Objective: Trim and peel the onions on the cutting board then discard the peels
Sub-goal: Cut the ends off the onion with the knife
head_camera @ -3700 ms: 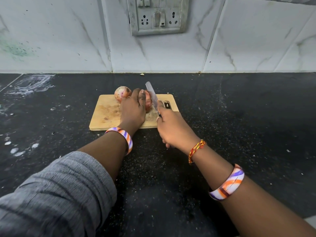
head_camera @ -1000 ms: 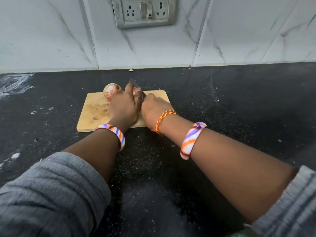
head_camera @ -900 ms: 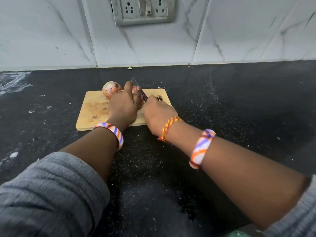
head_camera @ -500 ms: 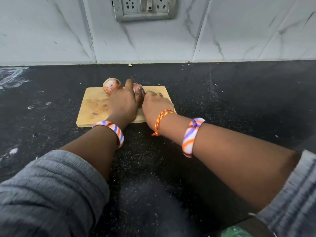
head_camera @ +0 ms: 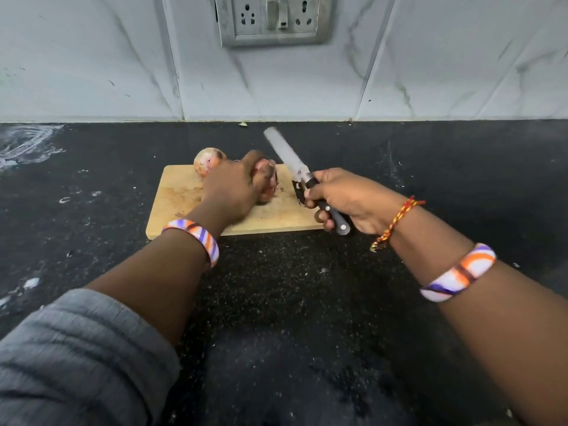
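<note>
Two onions (head_camera: 209,161) on board (head_camera: 175,199), knife (head_camera: 302,175) lifted

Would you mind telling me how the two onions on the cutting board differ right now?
The near onion is gripped by the left hand, which hides much of it; the far onion lies untouched. The near onion sits mid-board beside the knife held in the right hand; the far onion sits at the back edge of the board. The near one looks pinker; the far one paler, with papery skin. Both rest on the board.
</note>
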Action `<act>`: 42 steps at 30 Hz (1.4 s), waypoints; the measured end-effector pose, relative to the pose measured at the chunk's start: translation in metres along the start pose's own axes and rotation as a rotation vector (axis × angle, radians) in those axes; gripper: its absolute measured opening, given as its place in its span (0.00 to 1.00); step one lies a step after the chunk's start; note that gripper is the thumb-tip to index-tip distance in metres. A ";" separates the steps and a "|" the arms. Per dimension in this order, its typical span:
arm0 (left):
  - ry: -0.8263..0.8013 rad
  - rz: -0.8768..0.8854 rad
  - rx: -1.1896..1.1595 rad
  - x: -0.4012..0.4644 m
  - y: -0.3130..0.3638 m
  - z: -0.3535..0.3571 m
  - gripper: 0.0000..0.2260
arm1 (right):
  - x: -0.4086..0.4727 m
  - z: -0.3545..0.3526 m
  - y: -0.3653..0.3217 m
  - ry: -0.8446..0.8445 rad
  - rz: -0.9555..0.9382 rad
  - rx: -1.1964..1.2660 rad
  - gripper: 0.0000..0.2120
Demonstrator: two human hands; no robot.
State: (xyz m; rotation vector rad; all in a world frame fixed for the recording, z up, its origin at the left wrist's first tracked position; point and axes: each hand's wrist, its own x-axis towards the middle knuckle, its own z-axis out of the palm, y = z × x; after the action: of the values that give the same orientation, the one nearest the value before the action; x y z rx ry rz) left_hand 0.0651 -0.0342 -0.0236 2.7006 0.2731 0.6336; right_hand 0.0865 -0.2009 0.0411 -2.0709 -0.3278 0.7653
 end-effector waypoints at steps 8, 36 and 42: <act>0.053 -0.017 -0.040 -0.002 0.002 0.006 0.21 | -0.014 0.019 0.017 -0.002 -0.095 -0.069 0.26; 0.033 -0.042 0.010 0.004 0.016 0.009 0.18 | -0.031 0.009 0.010 0.046 -0.211 -0.312 0.25; 0.027 -0.074 0.021 0.005 0.015 0.008 0.20 | -0.033 0.006 0.012 -0.025 -0.107 0.012 0.30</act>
State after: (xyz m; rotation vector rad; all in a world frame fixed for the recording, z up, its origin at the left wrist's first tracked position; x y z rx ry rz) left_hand 0.0746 -0.0492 -0.0229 2.6898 0.3877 0.6495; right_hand 0.0568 -0.2204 0.0416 -2.0165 -0.4437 0.7271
